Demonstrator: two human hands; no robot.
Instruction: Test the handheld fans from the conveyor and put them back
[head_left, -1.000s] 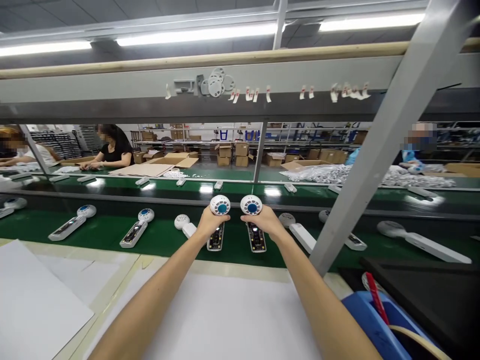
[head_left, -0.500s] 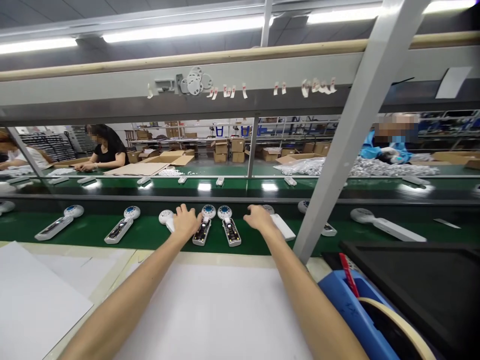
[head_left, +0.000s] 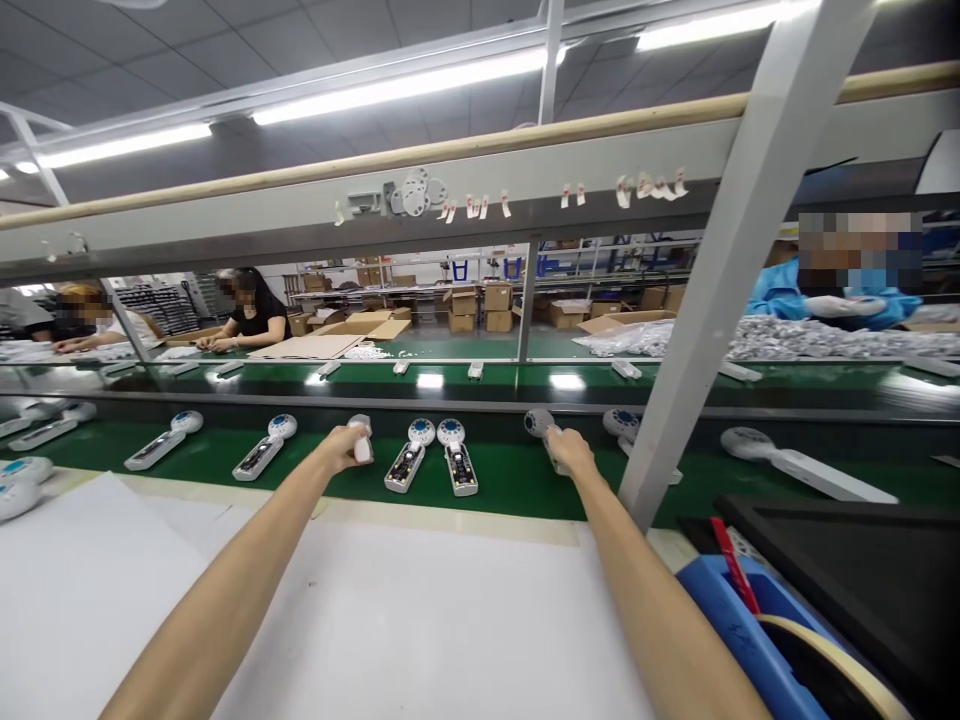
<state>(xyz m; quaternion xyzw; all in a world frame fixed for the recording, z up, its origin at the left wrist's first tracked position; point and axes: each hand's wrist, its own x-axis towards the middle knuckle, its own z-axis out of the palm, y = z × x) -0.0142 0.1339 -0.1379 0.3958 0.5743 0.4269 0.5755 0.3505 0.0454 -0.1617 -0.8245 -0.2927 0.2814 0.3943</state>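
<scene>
My left hand [head_left: 341, 449] is closed round a white handheld device [head_left: 363, 441] over the green belt; its fingers hide part of it. On the right, my right hand [head_left: 571, 450] grips the body of another white round-headed device [head_left: 538, 422], whose speckled head points away from me. Between the hands lie two similar devices, a left one [head_left: 407, 463] and a right one [head_left: 459, 463]. Both have blue-centred round heads and uncovered bodies with circuit parts showing.
More round-headed devices, such as a closed white one [head_left: 806, 465], lie along the green belt [head_left: 502, 470]. A slanted grey post [head_left: 720, 290] stands right of my right arm. White paper [head_left: 450, 610] covers the near bench, beside a blue bin [head_left: 724, 620]. Co-workers sit across the line.
Both hands have closed on devices. The left has moved slightly left and the right has moved right, leaving more room around the two uncovered devices. The view has shifted and tilted.
</scene>
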